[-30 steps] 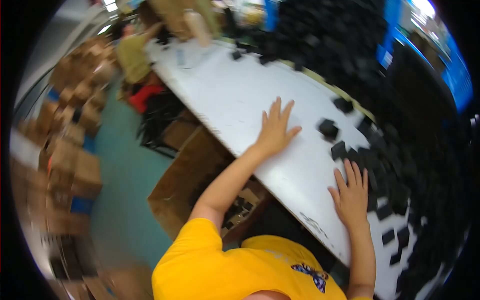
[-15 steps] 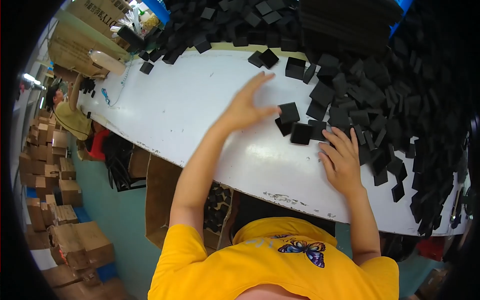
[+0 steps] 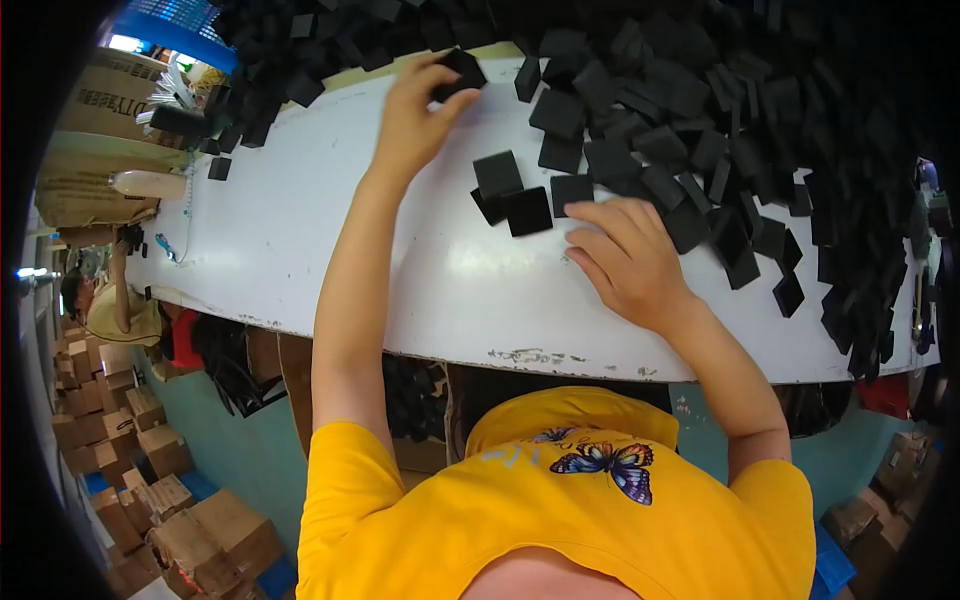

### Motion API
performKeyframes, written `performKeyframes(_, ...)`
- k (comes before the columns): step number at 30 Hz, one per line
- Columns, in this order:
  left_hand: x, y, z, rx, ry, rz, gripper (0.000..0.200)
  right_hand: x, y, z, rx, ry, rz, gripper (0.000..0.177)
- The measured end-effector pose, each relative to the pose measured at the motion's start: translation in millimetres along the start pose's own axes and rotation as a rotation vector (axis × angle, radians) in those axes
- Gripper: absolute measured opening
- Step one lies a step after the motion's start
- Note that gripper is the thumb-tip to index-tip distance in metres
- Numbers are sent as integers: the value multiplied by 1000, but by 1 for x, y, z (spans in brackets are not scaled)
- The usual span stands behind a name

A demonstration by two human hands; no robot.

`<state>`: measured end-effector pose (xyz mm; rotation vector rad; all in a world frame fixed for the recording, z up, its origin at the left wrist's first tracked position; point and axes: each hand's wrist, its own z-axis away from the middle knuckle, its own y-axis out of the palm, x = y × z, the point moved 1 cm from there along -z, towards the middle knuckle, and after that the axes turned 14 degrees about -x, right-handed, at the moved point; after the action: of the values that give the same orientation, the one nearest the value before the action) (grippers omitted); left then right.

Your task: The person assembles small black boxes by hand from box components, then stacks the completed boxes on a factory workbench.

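My left hand has its thumb and fingers around a black block at the far edge of the white table. My right hand rests lower right, fingers apart, its fingertips at the near edge of another black block. Between the hands lie several loose black blocks, one square block in front and one behind it. A large heap of black blocks spreads behind and to the right of my right hand.
Far left, a person sits at the table's end. A bottle lies by a cardboard box. Cartons are stacked on the floor at lower left. A blue basket stands at the upper left.
My left hand has moved away to the far edge and closed on a block there. My right hand stays beside the heap. The whole view has shifted.
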<state>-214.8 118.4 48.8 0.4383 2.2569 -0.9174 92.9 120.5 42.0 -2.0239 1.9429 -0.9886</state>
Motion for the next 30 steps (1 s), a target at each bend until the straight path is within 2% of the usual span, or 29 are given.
performKeyframes(1,-10,-13,11,-51,-141,95,39,0,4,-6,15,3,0,31)
performKeyframes(4,-43,-47,62,-266,-203,87,66,2,25,-25,89,-6,60,38)
performKeyframes(5,-52,-57,81,-229,-254,131,85,-2,32,-26,146,-3,77,38)
performKeyframes(7,-61,-70,122,-247,-245,128,90,-12,48,-23,269,4,108,38)
performKeyframes(10,-70,-71,173,-145,-221,30,99,-27,46,-24,136,-83,129,33)
performKeyframes(12,-89,-53,190,-86,-219,89,95,-21,23,-33,22,-60,100,30)
performKeyframes(15,-111,-22,205,22,-321,195,95,-6,-10,-35,-133,148,-180,27)
performKeyframes(19,-124,9,208,133,-347,223,97,31,-41,-6,11,156,-170,30)
performKeyframes(21,-132,14,206,108,-278,189,96,39,-41,20,47,183,-157,32)
performKeyframes(23,-129,22,210,106,-257,214,95,42,-43,39,89,125,-69,33)
performKeyframes(28,-126,29,218,71,-199,205,79,53,-40,40,96,-29,188,27)
performKeyframes(30,-123,28,218,68,-160,222,68,51,-35,43,70,44,128,22)
